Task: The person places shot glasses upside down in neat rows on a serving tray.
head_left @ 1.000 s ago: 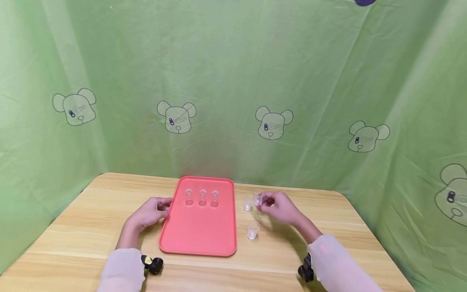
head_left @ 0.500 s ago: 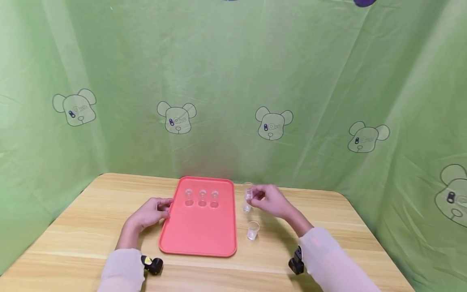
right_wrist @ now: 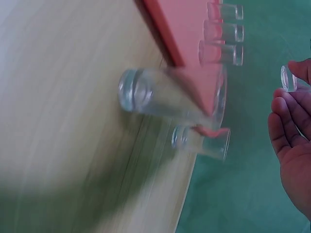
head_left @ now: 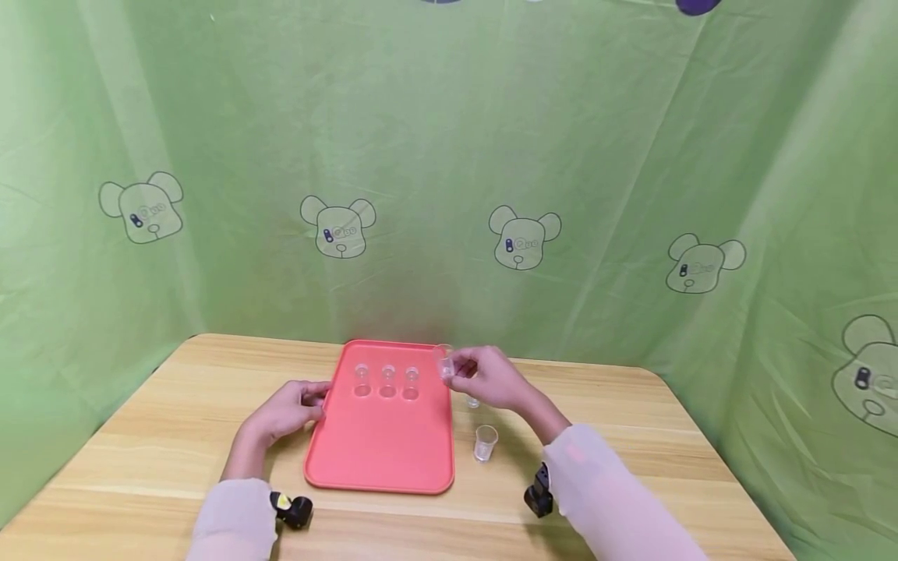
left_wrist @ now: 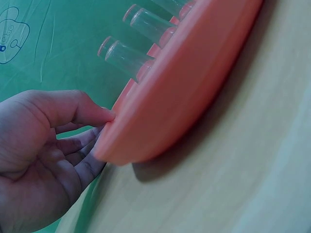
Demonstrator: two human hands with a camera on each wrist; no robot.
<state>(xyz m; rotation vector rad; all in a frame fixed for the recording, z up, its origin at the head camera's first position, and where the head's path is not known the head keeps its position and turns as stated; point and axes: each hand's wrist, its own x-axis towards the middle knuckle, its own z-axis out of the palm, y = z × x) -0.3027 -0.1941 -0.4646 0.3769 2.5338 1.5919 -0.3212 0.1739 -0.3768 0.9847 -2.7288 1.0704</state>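
Observation:
My left hand grips the left edge of a red tray; in the left wrist view the thumb presses on the rim, with the fingers beneath. Three clear shot glasses stand upside down in a row at the tray's far end, the left one, the middle one and the right one. Another shot glass, mouth up, is pinched by my right hand above the tray's far right edge. In the right wrist view only its base shows.
Two upright shot glasses stand on the wooden table, right of the tray: a near one and a farther one, partly hidden by my right hand. A green curtain with printed bear heads surrounds the table.
My right hand has lifted its shot glass from the table and carried it left, past the farther standing glass, to the tray's edge. My left hand has stayed on the tray.

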